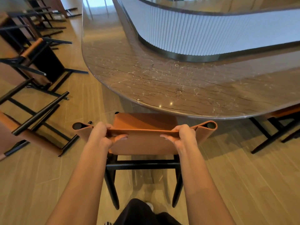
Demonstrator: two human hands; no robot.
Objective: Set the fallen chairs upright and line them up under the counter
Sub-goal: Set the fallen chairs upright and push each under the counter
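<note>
An upright chair (143,142) with a tan leather back and black legs stands right in front of me, its seat partly under the rim of the curved brown stone counter (162,82). My left hand (103,135) and my right hand (182,136) both grip the top edge of its backrest. Several fallen chairs lie on the floor to the left: one near me (32,120) with its black legs in the air, another farther back (40,62), and more beyond.
Another upright chair (279,125) stands under the counter at the right. A white ribbed wall (211,31) rises behind the countertop. The floor is light wood planks. My dark trouser leg and shoe show at the bottom edge.
</note>
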